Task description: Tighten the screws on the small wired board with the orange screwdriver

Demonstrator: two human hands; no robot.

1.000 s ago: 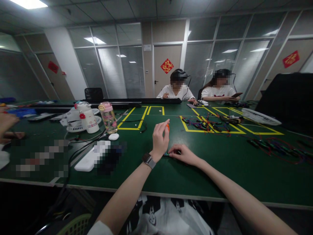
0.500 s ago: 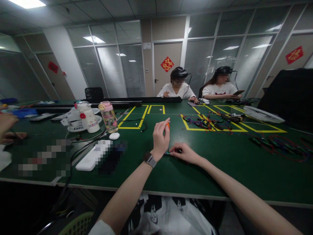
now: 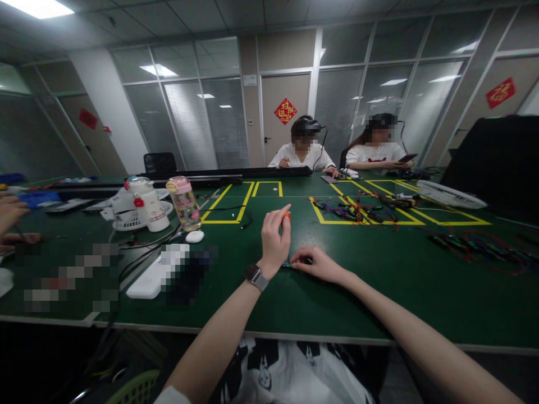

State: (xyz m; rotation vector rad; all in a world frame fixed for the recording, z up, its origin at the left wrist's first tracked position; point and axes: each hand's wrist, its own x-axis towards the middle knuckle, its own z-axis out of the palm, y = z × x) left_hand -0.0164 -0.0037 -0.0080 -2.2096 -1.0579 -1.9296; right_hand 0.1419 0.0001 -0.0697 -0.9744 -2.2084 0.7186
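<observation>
My left hand [image 3: 275,235], with a watch on the wrist, is closed round a screwdriver [image 3: 287,215]. Its orange handle shows above the fingers, and a thin dark shaft points down to a small green circuit board [image 3: 287,264]. The board lies on the green table [image 3: 252,303], mostly hidden behind my left wrist. My right hand [image 3: 315,262] rests on the table to the right, thumb and fingers pinching the board's right edge. Whether the tip sits in a screw is too small to make out.
Wired boards [image 3: 357,210] lie inside yellow tape at the right, with another tangle [image 3: 484,249] nearer. To the left stand a bottle [image 3: 185,205], a white jug [image 3: 151,210] and a white power bank [image 3: 158,275]. Two people sit opposite; another person's hand [image 3: 12,216] shows at far left.
The view has shifted slightly. My left hand has turned a little about the orange handle; my right hand keeps its pinch on the circuit board.
</observation>
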